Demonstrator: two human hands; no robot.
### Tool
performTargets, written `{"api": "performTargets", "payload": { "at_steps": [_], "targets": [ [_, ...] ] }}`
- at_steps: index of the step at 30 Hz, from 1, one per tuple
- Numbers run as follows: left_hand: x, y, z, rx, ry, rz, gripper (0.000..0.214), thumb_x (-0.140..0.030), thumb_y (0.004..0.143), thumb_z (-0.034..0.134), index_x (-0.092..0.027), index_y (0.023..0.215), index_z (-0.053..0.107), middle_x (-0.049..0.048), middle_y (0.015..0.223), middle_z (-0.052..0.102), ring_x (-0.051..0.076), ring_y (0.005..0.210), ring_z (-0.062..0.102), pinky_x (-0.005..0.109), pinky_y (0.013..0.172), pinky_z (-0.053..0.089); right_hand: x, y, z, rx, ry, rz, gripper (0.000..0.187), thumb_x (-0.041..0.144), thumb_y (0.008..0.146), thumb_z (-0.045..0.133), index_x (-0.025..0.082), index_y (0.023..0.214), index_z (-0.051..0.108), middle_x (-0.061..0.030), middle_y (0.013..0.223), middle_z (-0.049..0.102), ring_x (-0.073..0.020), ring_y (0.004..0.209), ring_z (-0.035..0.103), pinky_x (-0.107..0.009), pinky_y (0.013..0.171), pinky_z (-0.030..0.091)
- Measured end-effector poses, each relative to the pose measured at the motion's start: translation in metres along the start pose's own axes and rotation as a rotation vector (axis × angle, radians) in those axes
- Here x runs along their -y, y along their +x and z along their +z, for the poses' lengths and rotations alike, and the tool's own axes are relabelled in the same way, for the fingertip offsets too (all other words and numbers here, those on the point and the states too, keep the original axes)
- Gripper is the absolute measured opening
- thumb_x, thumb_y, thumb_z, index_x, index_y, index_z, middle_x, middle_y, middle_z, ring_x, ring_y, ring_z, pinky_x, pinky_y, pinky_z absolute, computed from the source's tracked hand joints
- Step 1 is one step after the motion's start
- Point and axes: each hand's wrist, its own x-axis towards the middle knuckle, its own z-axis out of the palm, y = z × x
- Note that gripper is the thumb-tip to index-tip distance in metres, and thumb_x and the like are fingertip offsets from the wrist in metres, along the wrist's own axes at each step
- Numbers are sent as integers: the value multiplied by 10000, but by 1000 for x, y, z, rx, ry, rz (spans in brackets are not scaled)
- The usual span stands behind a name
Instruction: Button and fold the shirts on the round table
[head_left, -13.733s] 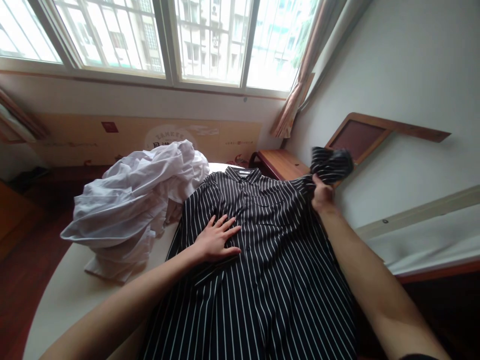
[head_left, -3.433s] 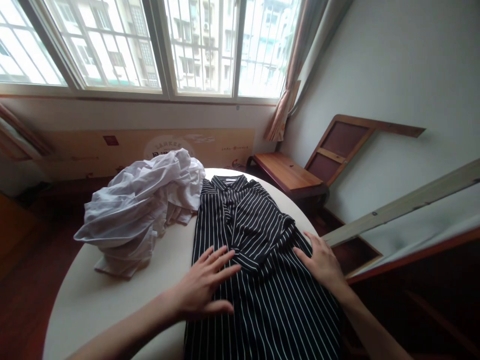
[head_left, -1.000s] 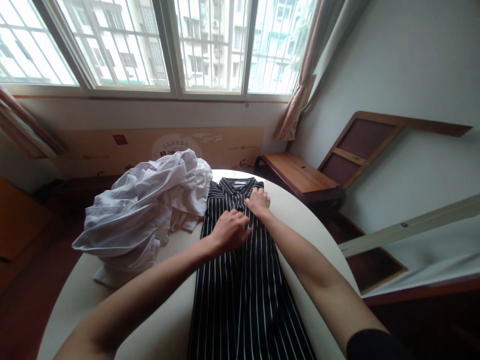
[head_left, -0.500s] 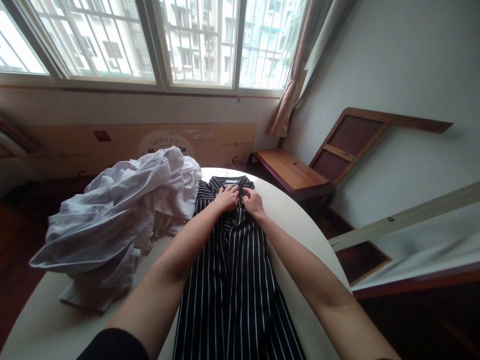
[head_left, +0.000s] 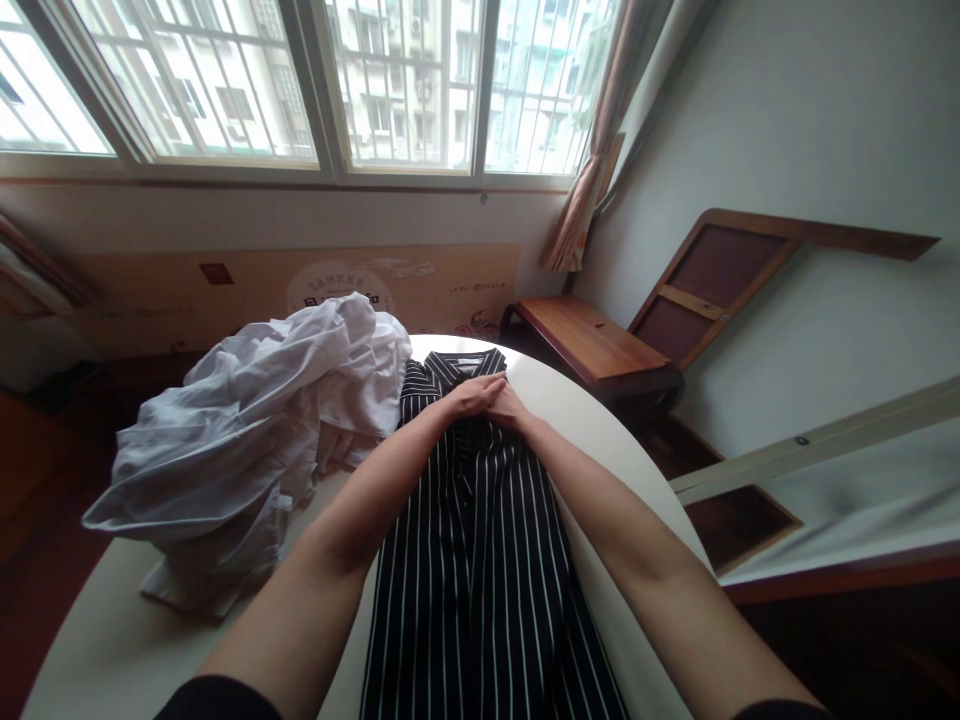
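A black shirt (head_left: 487, 560) with white stripes lies lengthwise on a pale round table (head_left: 600, 430), its collar (head_left: 466, 368) at the far end. My left hand (head_left: 474, 396) reaches across just below the collar, its fingers stretched out and together toward the right. They lap over the fingers of my right hand (head_left: 511, 408), which rests on the shirt's right shoulder. What the right fingers do is hidden beneath the left ones. To the left, a crumpled heap of white cloth (head_left: 255, 430) sits beside the shirt.
Beyond the table, a wooden bench (head_left: 592, 335) stands against the right wall, by a brown-panelled wooden frame (head_left: 724, 270). A barred window (head_left: 405, 90) fills the back, with a tied curtain (head_left: 577, 220) at its right. The white heap overhangs the table's left edge.
My left hand has slid right across the upper shirt and now overlaps my right hand; before, the two were apart on either side of the front opening. The view has shifted slightly.
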Motion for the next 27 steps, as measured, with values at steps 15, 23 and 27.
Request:
{"api": "performTargets", "payload": {
  "at_steps": [15,23,27],
  "targets": [
    [30,-124,3,130,549,-119,823,-695,862,292,-175,1496,226,110,1563,157,280,1447,99,453,1156,91,48,-203,-26,559,-198,-492,953,691,807,486,145,1507,140,-162,1561,102,-303,1442,57,-505,1162,61],
    [30,-115,-4,126,535,-114,749,-650,892,286,-198,1488,252,71,1561,181,257,1449,98,436,1160,79,66,-267,-40,711,-73,-635,865,618,800,560,241,1496,212,-130,1558,154,-344,1431,83,-599,1127,50],
    [6,-126,-7,90,526,-78,690,-587,925,278,-186,1487,252,75,1559,192,246,1451,89,432,1166,59,61,-275,-49,653,-35,-614,717,539,898,456,202,1492,237,-120,1533,266,-271,1427,184,-514,1158,118]
  ]
}}
